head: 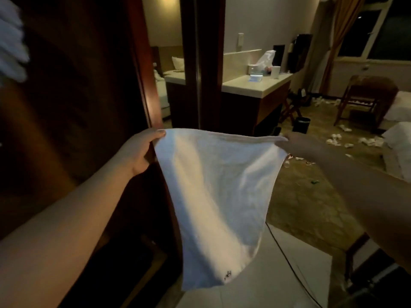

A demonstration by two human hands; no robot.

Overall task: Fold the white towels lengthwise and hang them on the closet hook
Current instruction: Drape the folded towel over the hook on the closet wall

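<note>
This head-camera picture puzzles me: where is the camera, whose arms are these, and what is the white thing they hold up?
No machine here: a person wears one wide-angle camera on the head, looking forward and down, so the arms are that person's own. The left hand and the right hand each pinch a top corner of a white towel, stretching its upper edge while the rest hangs down. Left of it stands dark wooden closet panelling. Behind is a pale counter with small items, a wooden chair, and paper scraps scattered on the floor. The white blur at top left is too unclear to name.
</note>
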